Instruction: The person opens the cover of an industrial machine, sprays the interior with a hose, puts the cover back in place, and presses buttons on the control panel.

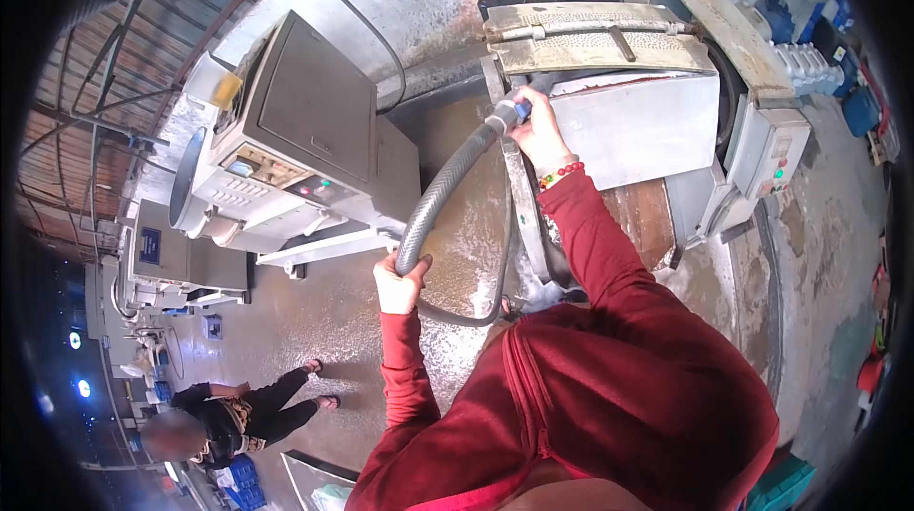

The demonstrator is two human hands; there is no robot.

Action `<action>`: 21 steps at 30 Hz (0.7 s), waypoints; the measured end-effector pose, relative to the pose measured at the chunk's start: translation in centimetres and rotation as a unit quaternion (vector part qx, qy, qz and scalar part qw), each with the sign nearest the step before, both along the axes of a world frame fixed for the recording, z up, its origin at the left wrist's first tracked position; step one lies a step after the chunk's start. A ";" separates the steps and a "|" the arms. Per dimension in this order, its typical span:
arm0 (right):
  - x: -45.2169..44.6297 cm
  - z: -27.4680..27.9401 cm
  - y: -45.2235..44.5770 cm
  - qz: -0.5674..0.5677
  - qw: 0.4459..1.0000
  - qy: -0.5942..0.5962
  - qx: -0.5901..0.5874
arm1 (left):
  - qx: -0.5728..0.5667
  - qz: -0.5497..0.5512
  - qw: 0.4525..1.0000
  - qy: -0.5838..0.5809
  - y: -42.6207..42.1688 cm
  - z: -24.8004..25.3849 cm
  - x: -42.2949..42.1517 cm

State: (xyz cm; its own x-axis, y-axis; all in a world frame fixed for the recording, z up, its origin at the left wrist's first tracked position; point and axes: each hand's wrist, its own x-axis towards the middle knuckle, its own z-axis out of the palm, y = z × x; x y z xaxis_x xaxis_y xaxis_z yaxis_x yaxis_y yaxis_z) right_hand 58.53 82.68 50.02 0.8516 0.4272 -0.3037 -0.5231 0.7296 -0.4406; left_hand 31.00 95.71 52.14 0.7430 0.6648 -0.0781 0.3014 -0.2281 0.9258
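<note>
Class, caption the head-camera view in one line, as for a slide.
Left hand and right hand grip a thick grey hose above a wet floor beside a white machine.

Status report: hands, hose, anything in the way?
Left hand around grey hose. Right hand at its blue-fitted end, near white machine. Floor wet; another person off left, apart from hose.
</note>
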 end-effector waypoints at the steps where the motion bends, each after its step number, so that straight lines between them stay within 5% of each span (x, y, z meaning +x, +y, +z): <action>1: 0.2 -0.4 0.3 -0.004 1.000 -0.003 -0.008 | -0.001 -0.010 1.000 -0.003 0.4 0.0 0.0; 21: -0.3 -2.2 4.6 -0.131 0.991 -0.018 -0.001 | -0.033 -0.123 0.992 -0.009 9.6 -2.3 1.4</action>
State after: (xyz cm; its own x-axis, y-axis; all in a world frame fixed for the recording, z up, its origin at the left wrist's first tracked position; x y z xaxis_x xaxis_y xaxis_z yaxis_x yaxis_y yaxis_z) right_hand 58.19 87.33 47.86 0.9434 0.1898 -0.2721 -0.3004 0.8367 -0.4579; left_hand 32.39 105.29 49.89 0.8842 0.4563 -0.1005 0.2269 -0.2315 0.9460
